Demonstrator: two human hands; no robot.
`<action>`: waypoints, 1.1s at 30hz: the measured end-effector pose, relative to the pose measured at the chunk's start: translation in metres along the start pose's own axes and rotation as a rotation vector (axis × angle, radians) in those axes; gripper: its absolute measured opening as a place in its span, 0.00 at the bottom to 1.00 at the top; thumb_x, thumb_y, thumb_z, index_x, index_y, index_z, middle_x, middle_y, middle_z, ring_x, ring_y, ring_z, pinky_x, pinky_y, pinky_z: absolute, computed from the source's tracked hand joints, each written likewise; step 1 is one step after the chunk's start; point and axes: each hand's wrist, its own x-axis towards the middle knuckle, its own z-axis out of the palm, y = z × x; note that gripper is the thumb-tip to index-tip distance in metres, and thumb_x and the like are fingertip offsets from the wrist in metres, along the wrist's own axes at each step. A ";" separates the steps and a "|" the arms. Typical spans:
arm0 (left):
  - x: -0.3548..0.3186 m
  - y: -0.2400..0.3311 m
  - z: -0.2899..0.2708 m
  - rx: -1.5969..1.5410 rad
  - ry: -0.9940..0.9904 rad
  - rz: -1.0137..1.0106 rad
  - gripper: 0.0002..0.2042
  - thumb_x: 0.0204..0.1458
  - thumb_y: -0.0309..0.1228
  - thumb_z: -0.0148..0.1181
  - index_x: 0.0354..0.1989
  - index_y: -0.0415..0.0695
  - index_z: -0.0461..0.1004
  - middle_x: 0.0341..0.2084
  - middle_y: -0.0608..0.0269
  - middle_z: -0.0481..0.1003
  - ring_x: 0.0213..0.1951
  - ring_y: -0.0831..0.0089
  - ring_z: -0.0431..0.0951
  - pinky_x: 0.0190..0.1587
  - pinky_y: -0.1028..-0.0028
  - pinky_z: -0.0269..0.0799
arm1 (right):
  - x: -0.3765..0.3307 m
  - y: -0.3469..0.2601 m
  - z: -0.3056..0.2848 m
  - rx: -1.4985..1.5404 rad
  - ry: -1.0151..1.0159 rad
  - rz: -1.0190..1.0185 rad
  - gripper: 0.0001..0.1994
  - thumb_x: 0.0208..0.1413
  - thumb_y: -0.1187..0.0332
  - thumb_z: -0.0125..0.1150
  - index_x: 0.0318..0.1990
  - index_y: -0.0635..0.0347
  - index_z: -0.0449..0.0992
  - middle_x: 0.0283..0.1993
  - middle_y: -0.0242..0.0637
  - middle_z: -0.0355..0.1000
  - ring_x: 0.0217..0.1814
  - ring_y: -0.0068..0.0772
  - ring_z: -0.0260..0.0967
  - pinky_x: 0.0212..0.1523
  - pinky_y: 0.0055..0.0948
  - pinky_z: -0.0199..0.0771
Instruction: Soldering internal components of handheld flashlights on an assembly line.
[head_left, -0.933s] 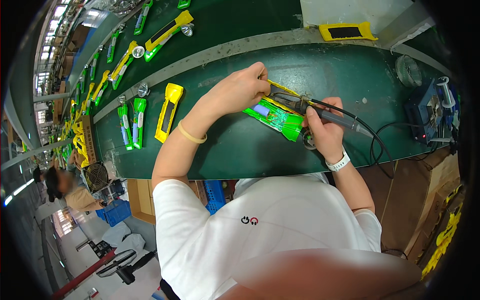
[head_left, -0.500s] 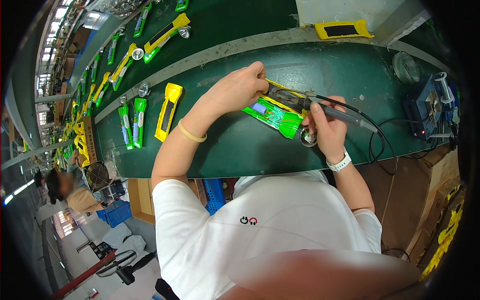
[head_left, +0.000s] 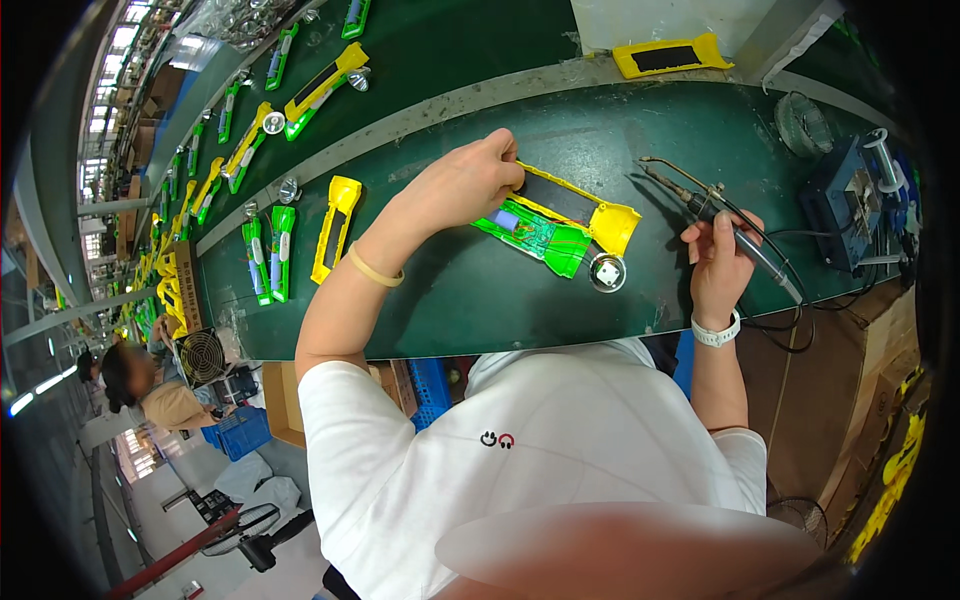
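A green flashlight shell half [head_left: 563, 258] lies on the table with a circuit board [head_left: 535, 233] and a blue battery cell [head_left: 503, 219] in it. Behind it, tilted alongside, is a yellow shell half [head_left: 614, 226], joined by thin wires. My left hand [head_left: 470, 183] is closed at the yellow half's left end; its fingertips are partly hidden. A round lamp reflector [head_left: 607, 273] sits at the shells' right end. Off to the right, my right hand [head_left: 722, 265] grips a soldering iron [head_left: 705, 207], with a thin metal tube along it, its tip apart from the shells.
A blue soldering station [head_left: 838, 220] with a solder spool [head_left: 882, 160] stands right. One yellow shell [head_left: 337, 230] and two green halves [head_left: 268, 255] lie left. Another yellow shell [head_left: 672, 57] rests at the back. More flashlight parts line the far-left strip, where another person [head_left: 165, 395] sits.
My right hand has drawn the soldering iron right, away from the shells, uncovering the yellow half's right end and the reflector. My left hand stays at the shell's left end.
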 end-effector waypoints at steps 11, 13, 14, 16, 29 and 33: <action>0.019 -0.013 -0.004 0.082 0.264 0.188 0.08 0.44 0.29 0.59 0.32 0.42 0.76 0.40 0.60 0.73 0.43 0.62 0.73 0.46 0.69 0.69 | 0.001 0.007 -0.005 0.057 -0.009 0.020 0.11 0.57 0.70 0.52 0.42 0.61 0.58 0.29 0.39 0.67 0.22 0.28 0.68 0.18 0.18 0.61; 0.027 -0.013 0.010 0.159 0.176 0.313 0.09 0.41 0.28 0.61 0.33 0.43 0.76 0.41 0.60 0.74 0.47 0.60 0.71 0.50 0.66 0.66 | 0.002 0.007 -0.004 0.051 0.005 0.010 0.11 0.57 0.70 0.52 0.42 0.61 0.58 0.29 0.39 0.67 0.22 0.29 0.68 0.18 0.19 0.61; 0.024 -0.014 0.009 0.187 0.225 0.348 0.08 0.41 0.28 0.61 0.32 0.43 0.76 0.40 0.60 0.74 0.48 0.60 0.71 0.51 0.65 0.66 | 0.003 0.006 -0.004 0.075 0.017 0.015 0.10 0.57 0.70 0.52 0.42 0.61 0.58 0.29 0.39 0.66 0.22 0.29 0.68 0.18 0.19 0.61; 0.013 -0.010 -0.003 0.147 0.246 0.353 0.10 0.40 0.28 0.62 0.33 0.43 0.73 0.43 0.57 0.73 0.51 0.58 0.69 0.55 0.60 0.62 | 0.004 0.005 -0.005 0.092 0.046 0.011 0.10 0.57 0.71 0.52 0.42 0.61 0.58 0.29 0.39 0.66 0.21 0.28 0.67 0.17 0.19 0.61; 0.024 -0.105 -0.013 -0.032 0.527 -0.273 0.25 0.39 0.32 0.65 0.44 0.41 0.60 0.36 0.50 0.72 0.40 0.54 0.73 0.42 0.67 0.69 | 0.006 0.006 -0.003 0.108 0.043 0.016 0.11 0.57 0.67 0.52 0.42 0.60 0.58 0.26 0.39 0.67 0.20 0.27 0.66 0.17 0.18 0.59; 0.057 -0.163 -0.032 -0.017 0.538 -0.407 0.26 0.39 0.35 0.66 0.45 0.41 0.60 0.41 0.50 0.71 0.44 0.53 0.72 0.47 0.64 0.67 | 0.006 0.005 -0.002 0.110 0.052 0.013 0.10 0.58 0.68 0.51 0.41 0.60 0.58 0.25 0.39 0.66 0.20 0.27 0.65 0.17 0.18 0.59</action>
